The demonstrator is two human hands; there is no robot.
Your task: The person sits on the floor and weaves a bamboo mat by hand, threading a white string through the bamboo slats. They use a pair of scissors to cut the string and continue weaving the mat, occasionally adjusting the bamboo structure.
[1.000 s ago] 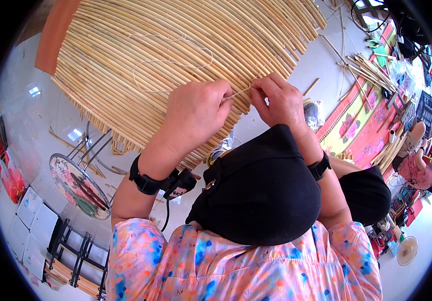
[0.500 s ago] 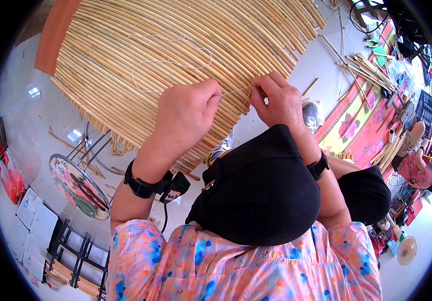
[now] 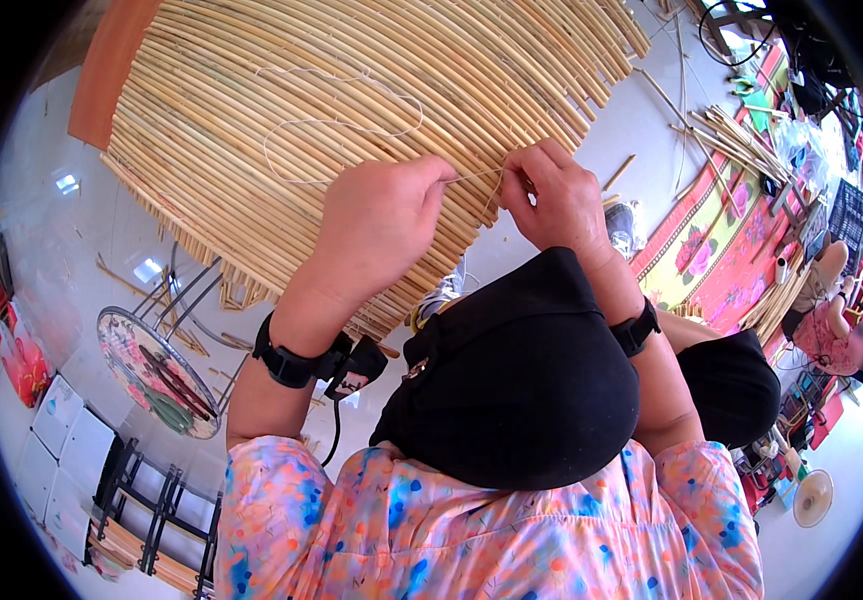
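A curved mat of many pale cane rods (image 3: 251,210) spreads across the upper middle, with loops of thin white thread (image 3: 341,125) lying on it. My left hand (image 3: 381,220) is closed over the mat, pinching a taut length of this thread between thumb and forefinger. To its right, my right hand (image 3: 551,200) is at the mat's edge with thumb and fingers pinched on the thread, which stretches between both hands. The exact tips of my fingers are partly hidden.
Nearby are an orange board (image 3: 98,90), a floral stool (image 3: 126,350), folded metal frames (image 3: 156,510) and a black covered knee (image 3: 521,380). On the right lie loose canes (image 3: 726,140) and a floral runner (image 3: 676,270); another person (image 3: 831,330) sits beyond them.
My left hand shifted down-left, then came slightly back up and right, the thread still stretched. My right hand has risen slightly, still pinching at the mat's edge.
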